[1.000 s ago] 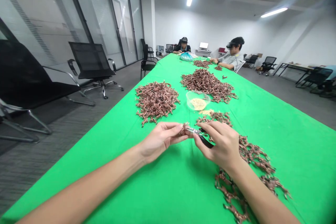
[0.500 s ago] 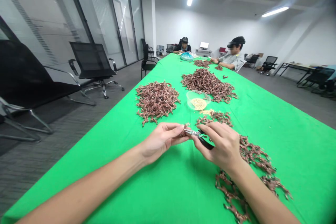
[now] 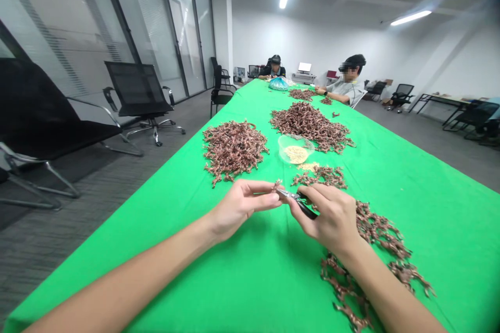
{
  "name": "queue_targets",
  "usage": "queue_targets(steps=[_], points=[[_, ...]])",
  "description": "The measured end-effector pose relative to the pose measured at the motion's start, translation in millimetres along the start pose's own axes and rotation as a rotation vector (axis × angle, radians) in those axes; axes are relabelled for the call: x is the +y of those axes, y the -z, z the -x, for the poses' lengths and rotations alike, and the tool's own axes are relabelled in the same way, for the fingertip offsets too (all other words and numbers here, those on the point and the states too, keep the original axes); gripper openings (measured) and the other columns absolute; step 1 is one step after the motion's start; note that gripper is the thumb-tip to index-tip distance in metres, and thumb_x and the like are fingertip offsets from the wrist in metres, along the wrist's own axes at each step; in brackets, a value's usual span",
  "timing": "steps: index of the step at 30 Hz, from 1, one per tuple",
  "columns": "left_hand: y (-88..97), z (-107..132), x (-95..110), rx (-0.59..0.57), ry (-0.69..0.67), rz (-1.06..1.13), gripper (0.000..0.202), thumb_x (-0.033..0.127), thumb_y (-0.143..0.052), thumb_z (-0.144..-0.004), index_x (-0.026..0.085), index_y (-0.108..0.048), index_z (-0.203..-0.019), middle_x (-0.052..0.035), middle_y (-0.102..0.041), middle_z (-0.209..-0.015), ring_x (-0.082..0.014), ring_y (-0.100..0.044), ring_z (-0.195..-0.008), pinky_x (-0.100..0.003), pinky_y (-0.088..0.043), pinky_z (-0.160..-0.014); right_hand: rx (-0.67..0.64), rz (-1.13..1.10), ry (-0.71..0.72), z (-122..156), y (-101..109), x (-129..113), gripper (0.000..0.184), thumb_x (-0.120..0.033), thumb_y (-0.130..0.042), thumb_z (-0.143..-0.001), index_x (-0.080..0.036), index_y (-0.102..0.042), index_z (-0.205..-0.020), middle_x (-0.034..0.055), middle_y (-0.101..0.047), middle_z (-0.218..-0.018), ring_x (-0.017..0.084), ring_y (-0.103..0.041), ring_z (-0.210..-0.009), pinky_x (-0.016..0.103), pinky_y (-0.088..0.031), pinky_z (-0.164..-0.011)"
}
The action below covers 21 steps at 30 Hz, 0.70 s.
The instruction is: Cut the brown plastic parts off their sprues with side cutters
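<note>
My left hand (image 3: pixel 239 206) pinches a small copper-brown piece (image 3: pixel 277 185) between thumb and fingers above the green table (image 3: pixel 242 276). My right hand (image 3: pixel 331 214) grips black-handled pliers (image 3: pixel 299 201), whose metal jaws meet that piece. A trail of the same brown pieces (image 3: pixel 375 239) lies under and beside my right forearm.
A pile of brown pieces (image 3: pixel 233 148) lies ahead on the left and a larger pile (image 3: pixel 309 125) further back. A clear bowl of pale bits (image 3: pixel 295 150) stands between them. Two other people (image 3: pixel 346 85) sit at the far end. Black chairs (image 3: pixel 135 96) stand to the left.
The hands stay nearly in place. The left fingers have turned the piece slightly and the pliers have shifted a little at it.
</note>
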<state>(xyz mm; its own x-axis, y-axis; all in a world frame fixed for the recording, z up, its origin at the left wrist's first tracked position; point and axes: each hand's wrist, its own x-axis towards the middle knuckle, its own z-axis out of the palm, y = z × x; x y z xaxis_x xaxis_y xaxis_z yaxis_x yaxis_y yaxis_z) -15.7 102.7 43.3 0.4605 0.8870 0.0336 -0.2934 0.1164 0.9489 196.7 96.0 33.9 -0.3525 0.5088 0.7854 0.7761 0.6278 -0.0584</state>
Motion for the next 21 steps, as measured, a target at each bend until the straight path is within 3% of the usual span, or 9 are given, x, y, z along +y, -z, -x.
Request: queue_targets(steps=[4,9,12,15,21], points=[[3.3,-1,0,0.031,-0.098,-0.206,0.027,0.024,-0.079,-0.078,0.015,-0.078,-0.104,-0.0091,-0.077,-0.105,-0.022,-0.07,-0.101,-0.035,-0.053,-0.096,-0.098,-0.185,-0.144,-2,2,-5,0.028,-0.039,-0.061,-0.092,-0.015,-0.071,-0.081,0.0012,-0.063,-0.064,0.014,-0.057,-0.054,0.027,-0.034,-0.055],[7.0,-2,0,0.009,-0.252,-0.425,0.024,0.024,-0.078,-0.08,0.016,-0.079,-0.102,-0.0084,-0.076,-0.1,-0.0208,-0.069,-0.095,-0.03,-0.056,-0.084,-0.321,-0.404,-0.312,-8,10,-8,0.039,-0.041,-0.056,-0.095,-0.017,-0.067,-0.067,-0.003,-0.052,-0.053,0.01,-0.045,-0.046,0.027,-0.027,-0.051],[7.8,0,1,-0.003,-0.282,-0.5,0.025,0.026,-0.078,-0.079,0.018,-0.078,-0.103,-0.0078,-0.075,-0.099,-0.0202,-0.068,-0.094,-0.027,-0.056,-0.078,-0.482,-0.59,-0.409,-9,12,-6,0.048,-0.047,-0.053,-0.096,-0.017,-0.062,-0.061,-0.004,-0.044,-0.05,0.009,-0.036,-0.046,0.027,-0.021,-0.047],[6.8,0,1,-0.01,-0.272,-0.493,0.027,0.026,-0.078,-0.079,0.018,-0.078,-0.105,-0.0078,-0.074,-0.099,-0.0197,-0.067,-0.092,-0.027,-0.055,-0.077,-0.598,-0.78,-0.531,-9,11,-3,0.052,-0.054,-0.051,-0.096,-0.016,-0.064,-0.064,-0.0031,-0.046,-0.05,0.01,-0.035,-0.046,0.027,-0.022,-0.045],[2.7,0,0,-0.001,-0.165,-0.329,0.031,0.028,-0.077,-0.081,0.015,-0.076,-0.109,-0.0093,-0.076,-0.097,-0.0192,-0.068,-0.085,-0.031,-0.056,-0.081,-0.562,-0.876,-0.591,-9,10,-1,0.049,-0.054,-0.053,-0.095,-0.015,-0.065,-0.069,0.0008,-0.057,-0.057,0.012,-0.045,-0.05,0.026,-0.032,-0.049]])
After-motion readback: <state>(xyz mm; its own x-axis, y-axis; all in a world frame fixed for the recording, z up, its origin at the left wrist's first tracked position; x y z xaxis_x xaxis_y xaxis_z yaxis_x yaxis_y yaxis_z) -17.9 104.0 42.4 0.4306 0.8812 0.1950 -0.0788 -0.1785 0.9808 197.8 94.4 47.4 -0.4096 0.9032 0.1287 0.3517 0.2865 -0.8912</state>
